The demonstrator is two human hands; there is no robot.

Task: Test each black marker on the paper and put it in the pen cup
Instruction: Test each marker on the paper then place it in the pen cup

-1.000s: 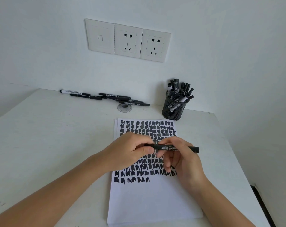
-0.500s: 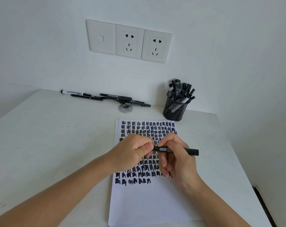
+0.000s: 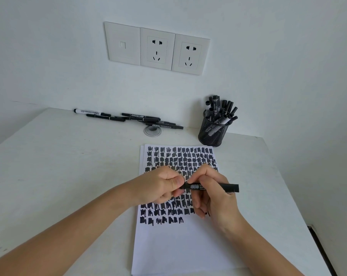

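White desk (image 3: 69, 166), scribbled paper (image 3: 178, 246): above it the left hand (image 3: 158, 186) clenches the black marker (image 3: 228, 187) at its left end, the right hand (image 3: 218, 204) fingers pinch its barrel, so the cap probably wants a straight pull or push along the barrel.

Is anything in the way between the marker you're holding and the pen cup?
Nothing visible. The left hand and right hand hold the black marker over the paper; only flat paper lies toward the mesh pen cup, crowded with markers.
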